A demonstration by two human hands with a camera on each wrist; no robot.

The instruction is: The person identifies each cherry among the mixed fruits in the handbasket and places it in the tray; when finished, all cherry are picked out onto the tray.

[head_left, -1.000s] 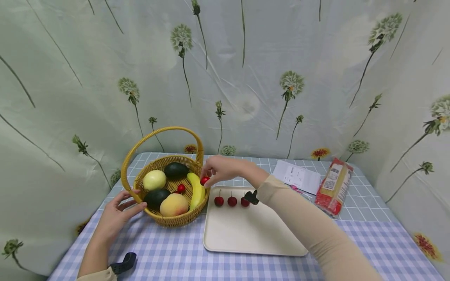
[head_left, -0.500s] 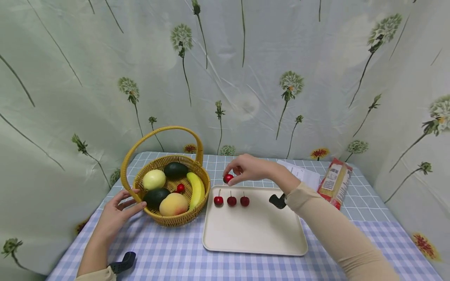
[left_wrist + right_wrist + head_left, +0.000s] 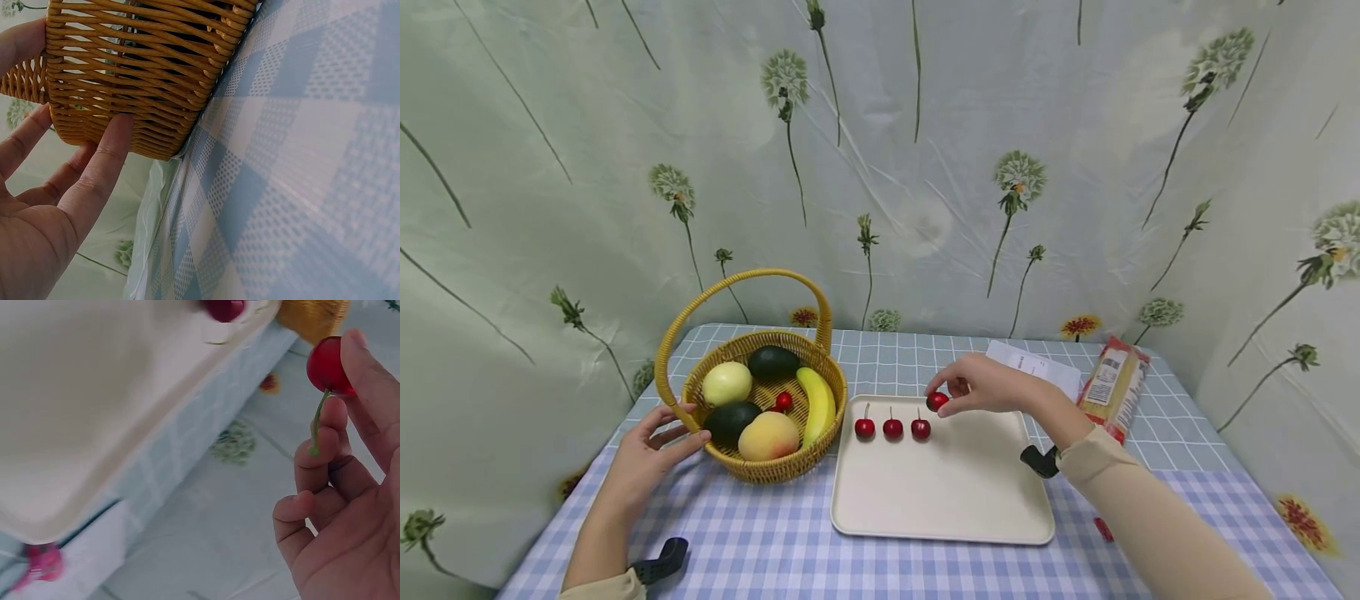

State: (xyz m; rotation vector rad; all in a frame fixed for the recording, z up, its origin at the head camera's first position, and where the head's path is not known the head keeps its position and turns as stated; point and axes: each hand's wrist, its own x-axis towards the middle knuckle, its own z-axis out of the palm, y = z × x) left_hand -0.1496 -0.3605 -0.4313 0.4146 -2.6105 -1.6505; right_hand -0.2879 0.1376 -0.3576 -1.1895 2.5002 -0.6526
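My right hand pinches a red cherry between thumb and finger, above the back part of the cream tray. Its green stem hangs down beside the curled fingers in the right wrist view. Three cherries with upright stems stand in a row at the tray's back left. My left hand grips the left side of the yellow wicker basket, with fingers against its outer wall. Inside lie a banana, a peach, dark avocados, a pale green fruit and small red cherries.
Behind the tray's right side lies a white printed paper. A red and clear packet sits at the back right. A small red piece shows beside my right sleeve. The basket's tall handle arches over the fruit.
My right hand has carried the cherry from the basket's right rim rightwards, past the row of three, to above the tray. My left hand stays at the basket.
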